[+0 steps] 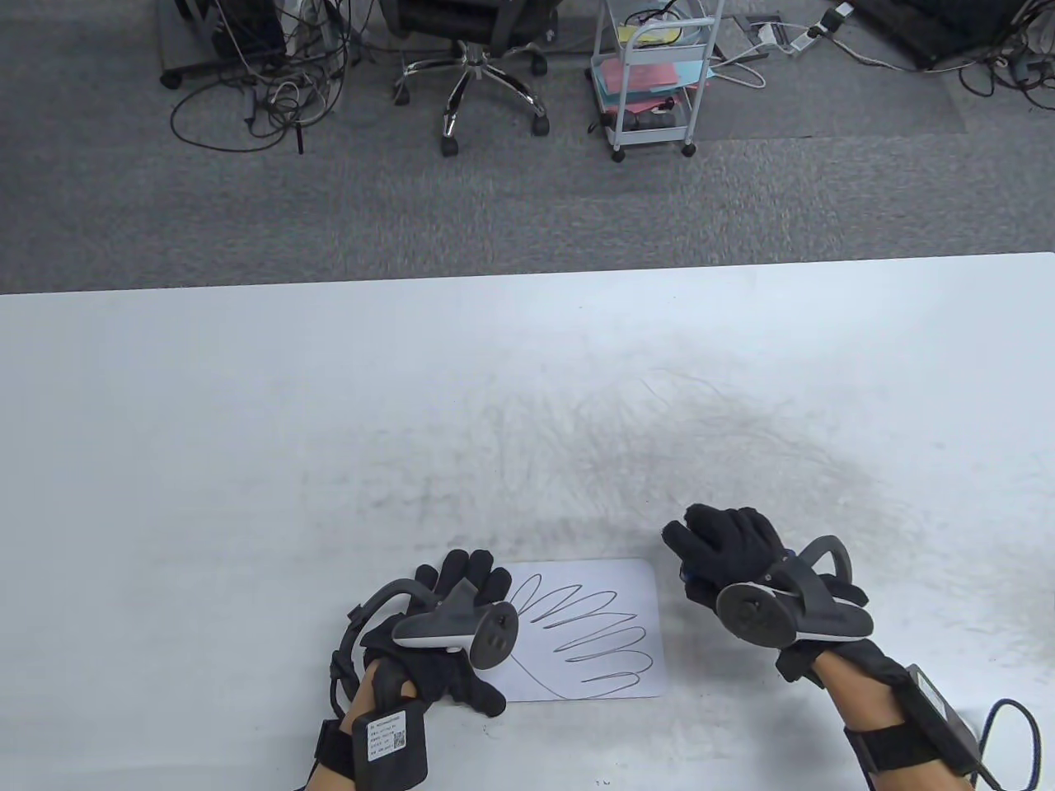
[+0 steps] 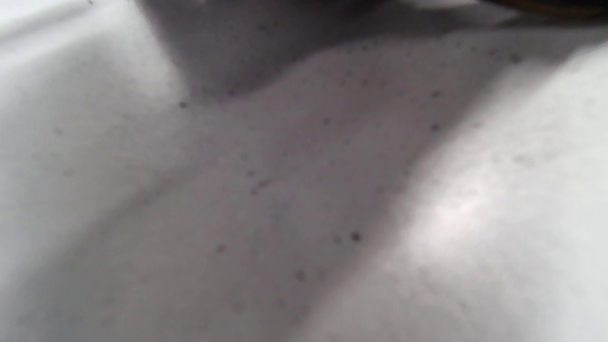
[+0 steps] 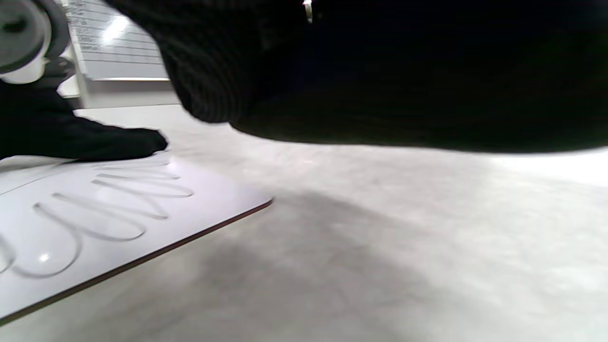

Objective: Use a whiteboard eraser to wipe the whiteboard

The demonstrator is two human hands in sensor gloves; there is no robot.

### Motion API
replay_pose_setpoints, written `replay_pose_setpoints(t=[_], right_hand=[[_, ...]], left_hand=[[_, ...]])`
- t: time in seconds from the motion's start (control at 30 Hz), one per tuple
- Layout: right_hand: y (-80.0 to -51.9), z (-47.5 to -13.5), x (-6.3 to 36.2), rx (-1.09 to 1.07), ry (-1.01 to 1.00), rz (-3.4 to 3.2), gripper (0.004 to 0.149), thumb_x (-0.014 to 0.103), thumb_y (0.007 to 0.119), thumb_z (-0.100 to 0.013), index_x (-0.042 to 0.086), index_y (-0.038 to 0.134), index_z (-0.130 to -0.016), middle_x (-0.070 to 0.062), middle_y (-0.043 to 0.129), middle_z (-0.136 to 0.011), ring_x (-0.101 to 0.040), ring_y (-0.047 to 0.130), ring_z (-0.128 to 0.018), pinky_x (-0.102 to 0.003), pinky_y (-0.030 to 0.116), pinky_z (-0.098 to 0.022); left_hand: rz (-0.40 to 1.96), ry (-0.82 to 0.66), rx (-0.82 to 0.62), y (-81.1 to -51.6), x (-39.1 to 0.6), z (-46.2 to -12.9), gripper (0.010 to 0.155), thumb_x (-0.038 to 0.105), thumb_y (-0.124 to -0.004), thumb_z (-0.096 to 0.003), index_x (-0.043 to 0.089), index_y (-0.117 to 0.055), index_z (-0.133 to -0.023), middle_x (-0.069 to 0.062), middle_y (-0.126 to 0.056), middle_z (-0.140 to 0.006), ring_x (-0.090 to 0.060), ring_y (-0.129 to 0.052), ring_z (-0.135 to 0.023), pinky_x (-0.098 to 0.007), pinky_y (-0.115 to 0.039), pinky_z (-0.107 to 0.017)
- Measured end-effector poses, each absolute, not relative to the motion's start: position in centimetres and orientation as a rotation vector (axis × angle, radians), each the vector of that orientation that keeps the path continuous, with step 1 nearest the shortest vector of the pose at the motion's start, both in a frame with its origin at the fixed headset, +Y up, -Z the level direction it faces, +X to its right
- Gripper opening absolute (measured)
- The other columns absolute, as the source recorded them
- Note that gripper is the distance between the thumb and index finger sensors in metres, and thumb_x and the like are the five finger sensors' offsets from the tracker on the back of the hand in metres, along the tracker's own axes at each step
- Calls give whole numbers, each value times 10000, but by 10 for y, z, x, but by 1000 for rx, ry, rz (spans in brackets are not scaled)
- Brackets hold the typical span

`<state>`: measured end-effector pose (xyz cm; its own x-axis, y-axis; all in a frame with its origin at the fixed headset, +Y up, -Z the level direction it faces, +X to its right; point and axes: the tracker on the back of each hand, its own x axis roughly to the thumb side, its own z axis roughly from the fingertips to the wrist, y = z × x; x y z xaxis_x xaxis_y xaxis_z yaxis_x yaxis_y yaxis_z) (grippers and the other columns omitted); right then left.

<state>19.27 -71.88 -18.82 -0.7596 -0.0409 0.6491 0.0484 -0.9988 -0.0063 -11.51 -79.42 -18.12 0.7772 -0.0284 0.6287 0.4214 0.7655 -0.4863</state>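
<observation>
A small whiteboard (image 1: 589,630) lies flat near the front edge of the white table (image 1: 247,412), marked with looping black scribbles. The left hand (image 1: 449,634) rests on the board's left edge. The right hand (image 1: 742,568) sits just right of the board, fingers curled around something dark and partly hidden.

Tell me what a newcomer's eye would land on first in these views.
Probably the small whiteboard at the table's near edge, its looping black scribble unwiped. The left hand rests on the board's left edge, while the right hand is just right of the board, curled around something dark I cannot identify. Beyond them, a broad grey smudge fans across the white table.
</observation>
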Motion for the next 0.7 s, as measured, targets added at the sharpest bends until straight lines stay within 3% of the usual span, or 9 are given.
replay_pose_setpoints(t=[0.27, 0.5, 0.6, 0.7], right_hand=[[-741, -193, 152, -1232, -36, -2813, 656, 411, 893, -513, 78, 677, -1035, -196, 751, -1132, -397, 866, -976, -619, 708, -763], [-753, -202, 162, -1228, -2, -2802, 550, 437, 877, -523, 136, 773, -971, -164, 759, -1124, -367, 874, -974, -588, 715, -768], [-754, -196, 169, -1153, -19, -2633, 519, 532, 722, -578, 277, 693, -1029, -190, 666, -1186, -389, 845, -1001, -607, 727, -750], [-760, -190, 176, -1065, -37, -2477, 586, 573, 556, -615, 372, 435, -1152, -256, 639, -1200, -430, 836, -985, -683, 715, -724]], left_hand=[[-264, -640, -662, -794, -115, -181, 1312, 804, -625, -238, 73, 58, -1086, -276, 99, -1114, -551, -38, -1026, -682, -265, -750], [-262, -642, -663, -795, -115, -181, 1310, 805, -625, -240, 73, 60, -1085, -276, 101, -1113, -552, -35, -1024, -683, -261, -749], [-263, -642, -661, -795, -115, -181, 1310, 805, -624, -241, 71, 58, -1085, -276, 100, -1114, -552, -37, -1024, -684, -262, -749], [-269, -639, -657, -794, -115, -181, 1312, 805, -621, -235, 72, 56, -1086, -276, 96, -1115, -551, -42, -1028, -687, -270, -750]])
